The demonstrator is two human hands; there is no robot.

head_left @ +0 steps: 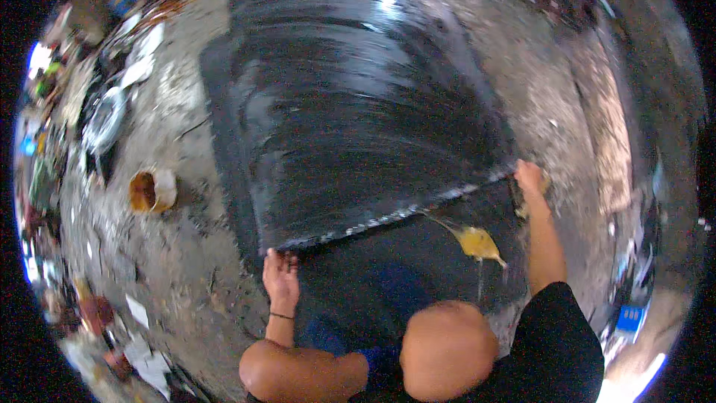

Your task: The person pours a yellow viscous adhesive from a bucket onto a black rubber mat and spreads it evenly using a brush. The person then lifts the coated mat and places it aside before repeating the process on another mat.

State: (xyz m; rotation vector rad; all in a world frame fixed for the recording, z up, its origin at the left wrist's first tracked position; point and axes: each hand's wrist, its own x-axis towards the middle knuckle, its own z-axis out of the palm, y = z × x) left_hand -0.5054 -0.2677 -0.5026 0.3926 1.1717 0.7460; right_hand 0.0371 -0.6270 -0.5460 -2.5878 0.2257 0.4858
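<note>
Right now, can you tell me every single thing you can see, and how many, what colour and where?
black sheet: one, shiny black, middle
dark surface: one, blackish, before the sheet's near edge
yellow thing: one, yellow, right of middle, too blurred to name
pot: one, white and brown, left
blue block: one, blue, lower right
pale strip: one, pinkish-tan, right
white scraps: several, white, left
clutter: uncountable, mixed colours, left edge
ground: one, grey-brown, around the sheet
wristband: one, dark, left wrist
sleeve: one, black, right arm
knees: two, bare, bottom
hands: two, bare, left and right, at the sheet's near corners
</note>
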